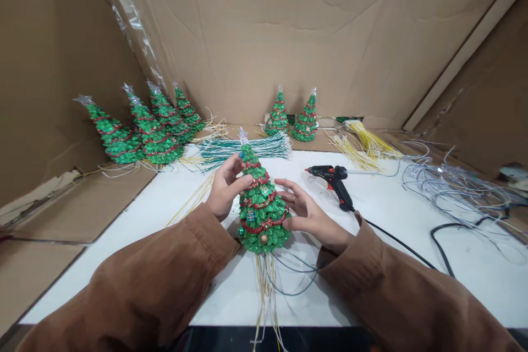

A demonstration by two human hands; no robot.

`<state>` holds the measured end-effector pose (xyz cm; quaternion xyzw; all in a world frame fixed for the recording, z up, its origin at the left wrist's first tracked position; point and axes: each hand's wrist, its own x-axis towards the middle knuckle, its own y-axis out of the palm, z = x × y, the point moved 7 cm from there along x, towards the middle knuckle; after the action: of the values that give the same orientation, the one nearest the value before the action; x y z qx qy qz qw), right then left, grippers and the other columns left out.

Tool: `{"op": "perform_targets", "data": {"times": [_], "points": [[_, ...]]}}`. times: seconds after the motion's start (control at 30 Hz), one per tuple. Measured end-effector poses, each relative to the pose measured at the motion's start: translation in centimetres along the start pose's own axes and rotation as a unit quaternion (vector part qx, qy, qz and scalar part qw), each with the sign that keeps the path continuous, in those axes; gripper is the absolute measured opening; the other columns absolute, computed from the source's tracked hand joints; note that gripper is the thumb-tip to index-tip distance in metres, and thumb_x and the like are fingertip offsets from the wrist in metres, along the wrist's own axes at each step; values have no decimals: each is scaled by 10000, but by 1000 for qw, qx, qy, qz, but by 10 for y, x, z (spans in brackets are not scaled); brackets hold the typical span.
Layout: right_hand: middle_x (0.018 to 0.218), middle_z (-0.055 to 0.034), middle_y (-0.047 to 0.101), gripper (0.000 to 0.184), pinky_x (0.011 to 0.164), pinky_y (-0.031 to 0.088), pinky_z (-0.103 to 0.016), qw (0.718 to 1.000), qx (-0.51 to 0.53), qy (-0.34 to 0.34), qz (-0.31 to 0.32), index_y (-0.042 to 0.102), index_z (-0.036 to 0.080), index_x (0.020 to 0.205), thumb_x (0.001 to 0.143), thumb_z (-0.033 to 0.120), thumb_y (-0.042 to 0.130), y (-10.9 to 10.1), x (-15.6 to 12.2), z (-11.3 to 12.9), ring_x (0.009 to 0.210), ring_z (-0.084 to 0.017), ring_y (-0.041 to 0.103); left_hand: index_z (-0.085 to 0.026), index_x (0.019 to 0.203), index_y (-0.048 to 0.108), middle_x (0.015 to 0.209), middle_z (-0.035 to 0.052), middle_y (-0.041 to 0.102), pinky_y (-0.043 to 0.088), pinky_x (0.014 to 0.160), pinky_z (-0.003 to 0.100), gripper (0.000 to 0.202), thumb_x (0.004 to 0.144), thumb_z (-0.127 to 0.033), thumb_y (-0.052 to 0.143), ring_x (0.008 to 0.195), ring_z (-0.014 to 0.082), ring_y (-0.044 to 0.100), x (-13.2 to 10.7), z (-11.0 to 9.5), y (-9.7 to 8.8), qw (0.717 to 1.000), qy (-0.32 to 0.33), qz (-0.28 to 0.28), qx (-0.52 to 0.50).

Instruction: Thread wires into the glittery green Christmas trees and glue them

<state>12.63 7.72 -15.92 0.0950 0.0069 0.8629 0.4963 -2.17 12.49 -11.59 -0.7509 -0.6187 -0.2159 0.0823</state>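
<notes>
A small glittery green Christmas tree [260, 209] with red garlands and a clear star stands on the white table [388, 231] in front of me. My left hand [226, 187] grips its upper left side, fingers curled against the branches. On the tree's right side rests my right hand [303, 210], its fingers stretched out flat. Thin yellow and blue wires [268, 286] trail from the tree's base toward me.
A black and orange glue gun [336, 179] lies right of the tree, its cord running right. Finished trees [142, 129] stand at the left, two more trees [293, 117] at the back. Green wire bundles [247, 148], yellow wires [365, 146] and clear wires [454, 190] lie around. Cardboard walls enclose the table.
</notes>
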Motion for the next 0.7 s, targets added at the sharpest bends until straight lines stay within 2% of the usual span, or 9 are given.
{"op": "perform_targets", "data": {"times": [0.27, 0.37, 0.47, 0.57, 0.63, 0.7], "points": [[1269, -110, 516, 751, 1016, 356, -486, 1000, 10, 7, -3, 336, 248, 1289, 628, 174, 683, 0, 0, 1, 1178, -251, 500, -189, 977, 612, 929, 47, 627, 462, 770, 295, 439, 608, -376, 757, 861, 201, 587, 0, 1, -1, 1000, -2, 2, 6], [1307, -115, 487, 761, 1040, 333, -488, 1000, 5, 1, -1, 331, 245, 1306, 644, 202, 703, 0, -1, 1, 1215, -254, 470, -193, 961, 607, 918, 39, 624, 461, 770, 282, 398, 633, -369, 750, 872, 193, 584, 0, 0, 0, 1000, 7, 11, 8], [1350, -126, 445, 862, 1064, 320, -466, 1000, -10, -13, -2, 288, 237, 1355, 637, 242, 765, 2, -2, 1, 1259, -256, 434, -201, 951, 595, 921, 33, 622, 462, 754, 266, 352, 669, -359, 734, 888, 189, 579, 0, -1, 2, 1000, 9, 16, 23], [1339, -126, 463, 961, 1038, 372, -455, 1000, -23, -19, -10, 259, 249, 1379, 603, 270, 827, 3, -2, -2, 1209, -255, 495, -198, 961, 598, 961, 54, 623, 467, 728, 259, 368, 672, -382, 733, 923, 203, 569, 2, -2, 5, 998, -5, 33, 52], [1335, -124, 474, 981, 1042, 376, -452, 999, -43, -28, -17, 269, 249, 1376, 582, 273, 844, 3, -2, -2, 1203, -255, 504, -200, 1017, 608, 992, 65, 615, 469, 731, 263, 437, 671, -442, 720, 943, 207, 557, 7, -8, 1, 998, -2, 32, 60], [1361, -124, 451, 1001, 1070, 345, -448, 996, -78, -42, -24, 279, 244, 1375, 557, 260, 855, 2, -2, -2, 1250, -257, 458, -204, 1041, 624, 982, 62, 611, 470, 739, 273, 465, 701, -518, 662, 918, 195, 553, 16, -19, -13, 997, 12, -4, 77]]}}
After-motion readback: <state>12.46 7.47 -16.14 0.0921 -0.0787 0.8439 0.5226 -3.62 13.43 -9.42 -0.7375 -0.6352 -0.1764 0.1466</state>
